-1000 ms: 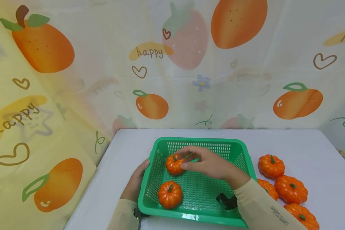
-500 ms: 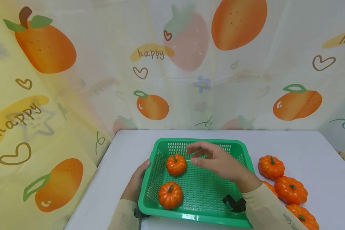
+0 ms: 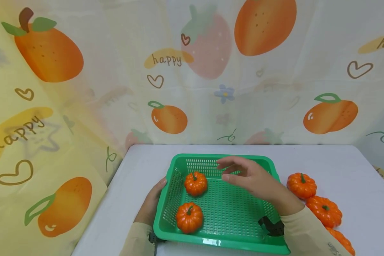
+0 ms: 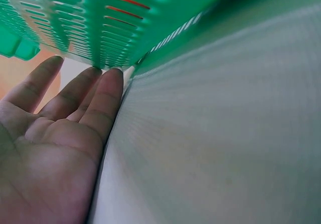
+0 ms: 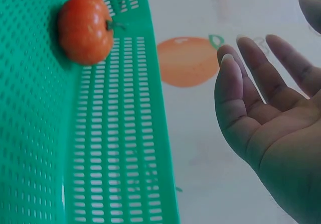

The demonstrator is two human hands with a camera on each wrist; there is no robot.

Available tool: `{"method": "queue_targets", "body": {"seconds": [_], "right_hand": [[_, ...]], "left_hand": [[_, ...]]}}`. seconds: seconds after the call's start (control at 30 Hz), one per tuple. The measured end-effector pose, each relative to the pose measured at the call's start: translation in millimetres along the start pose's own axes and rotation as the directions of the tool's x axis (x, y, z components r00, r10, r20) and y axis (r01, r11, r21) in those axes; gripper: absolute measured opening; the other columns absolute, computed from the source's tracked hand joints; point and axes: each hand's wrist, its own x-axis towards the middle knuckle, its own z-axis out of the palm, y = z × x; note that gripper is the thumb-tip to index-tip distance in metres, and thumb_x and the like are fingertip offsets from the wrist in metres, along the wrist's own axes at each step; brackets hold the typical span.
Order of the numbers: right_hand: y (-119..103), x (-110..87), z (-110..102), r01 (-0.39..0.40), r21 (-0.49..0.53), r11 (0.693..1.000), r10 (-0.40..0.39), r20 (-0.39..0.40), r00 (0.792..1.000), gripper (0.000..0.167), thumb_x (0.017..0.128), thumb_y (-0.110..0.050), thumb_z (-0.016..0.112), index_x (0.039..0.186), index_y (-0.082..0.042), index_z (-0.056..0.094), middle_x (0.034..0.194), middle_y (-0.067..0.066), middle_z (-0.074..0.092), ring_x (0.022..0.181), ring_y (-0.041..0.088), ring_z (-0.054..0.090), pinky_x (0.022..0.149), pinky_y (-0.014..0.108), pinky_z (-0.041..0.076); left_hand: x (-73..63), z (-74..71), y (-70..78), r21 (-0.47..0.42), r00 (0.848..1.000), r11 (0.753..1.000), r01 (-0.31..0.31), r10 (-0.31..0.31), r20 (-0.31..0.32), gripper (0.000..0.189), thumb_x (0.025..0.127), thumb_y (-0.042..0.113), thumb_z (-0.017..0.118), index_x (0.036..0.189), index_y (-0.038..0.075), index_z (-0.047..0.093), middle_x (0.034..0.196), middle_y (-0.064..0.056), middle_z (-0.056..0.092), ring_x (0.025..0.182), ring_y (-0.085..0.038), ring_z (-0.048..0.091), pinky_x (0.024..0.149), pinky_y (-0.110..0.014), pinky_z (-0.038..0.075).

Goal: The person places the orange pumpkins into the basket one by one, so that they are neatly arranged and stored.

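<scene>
A green plastic basket (image 3: 230, 209) with slotted walls stands on the table. Inside it, along the left side, two small orange pumpkins sit upright, a rear pumpkin (image 3: 196, 184) and a front pumpkin (image 3: 189, 217). My left hand (image 3: 152, 201) rests against the basket's left wall; in the left wrist view its fingers (image 4: 103, 101) are extended, fingertips at the slotted side. Over the right half of the basket hovers my right hand (image 3: 251, 179), fingers loosely bent and holding nothing. The right wrist view shows this hand's palm (image 5: 296, 138) bare, apart from the pumpkin (image 5: 86, 29).
Several more pumpkins lie on the white table (image 3: 348, 177) right of the basket, among them a rear one (image 3: 302, 185) and a middle one (image 3: 324, 211). The right forearm partly covers this group. A fruit-printed curtain (image 3: 204, 106) hangs behind the table.
My right hand has left the rear pumpkin, which stays in the basket, and has moved right. My left hand keeps its place at the basket's side.
</scene>
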Motion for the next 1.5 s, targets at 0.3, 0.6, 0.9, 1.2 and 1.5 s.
{"method": "queue_targets", "body": {"seconds": [0.3, 0.6, 0.9, 1.2, 1.5], "right_hand": [[1, -12.4, -16, 0.014, -0.032, 0.999, -0.016, -0.050, 0.999, 0.038, 0.110, -0.019, 0.069, 0.146, -0.010, 0.064, 0.139, 0.007, 0.067, 0.123, 0.033, 0.063, 0.096, 0.041, 0.058], [5, -24.6, -32, 0.012, -0.014, 1.000, -0.013, -0.079, 0.997, 0.039, 0.110, -0.015, 0.068, 0.148, -0.010, 0.062, 0.144, 0.008, 0.064, 0.126, 0.040, 0.060, 0.096, 0.040, 0.058], [5, -36.8, -43, -0.011, -0.030, 0.999, 0.008, -0.114, 0.993, 0.035, 0.111, -0.015, 0.066, 0.146, -0.010, 0.063, 0.146, 0.010, 0.062, 0.127, 0.039, 0.061, 0.097, 0.037, 0.057], [-1, -49.8, -57, -0.030, -0.083, 0.996, 0.016, -0.165, 0.986, 0.036, 0.112, -0.016, 0.064, 0.147, -0.008, 0.062, 0.146, 0.013, 0.062, 0.128, 0.027, 0.063, 0.097, 0.031, 0.055], [4, -62.2, -72, -0.057, -0.131, 0.990, 0.028, -0.212, 0.977, 0.038, 0.112, -0.016, 0.063, 0.150, -0.010, 0.061, 0.144, 0.009, 0.066, 0.125, 0.021, 0.066, 0.096, 0.026, 0.053]], "left_hand": [[-0.6, -0.6, -0.2, 0.010, 1.000, 1.000, -0.023, 0.023, -0.010, 0.069, 0.106, 0.059, 0.045, 0.169, 0.030, 0.042, 0.162, -0.011, 0.051, 0.147, -0.041, 0.049, 0.109, -0.057, 0.046], [-1.3, -0.4, -1.0, 0.018, 0.999, 1.000, -0.025, 0.025, -0.025, 0.071, 0.105, 0.059, 0.046, 0.169, 0.029, 0.042, 0.166, -0.007, 0.048, 0.150, -0.040, 0.046, 0.110, -0.058, 0.044], [-0.6, 1.1, -0.6, 0.025, 0.999, 0.999, -0.027, 0.028, -0.036, 0.070, 0.105, 0.061, 0.047, 0.168, 0.032, 0.043, 0.165, -0.004, 0.049, 0.150, -0.039, 0.047, 0.110, -0.059, 0.045], [0.6, 1.6, -0.4, -0.002, 0.999, 1.000, -0.030, 0.030, -0.017, 0.069, 0.106, 0.058, 0.046, 0.169, 0.031, 0.042, 0.164, -0.008, 0.050, 0.149, -0.040, 0.046, 0.111, -0.060, 0.042], [1.7, -0.9, 0.4, 0.035, 0.994, 0.996, -0.079, 0.076, 0.079, 0.073, 0.109, 0.056, 0.038, 0.174, 0.025, 0.028, 0.170, -0.016, 0.039, 0.155, -0.044, 0.036, 0.115, -0.060, 0.037]]}}
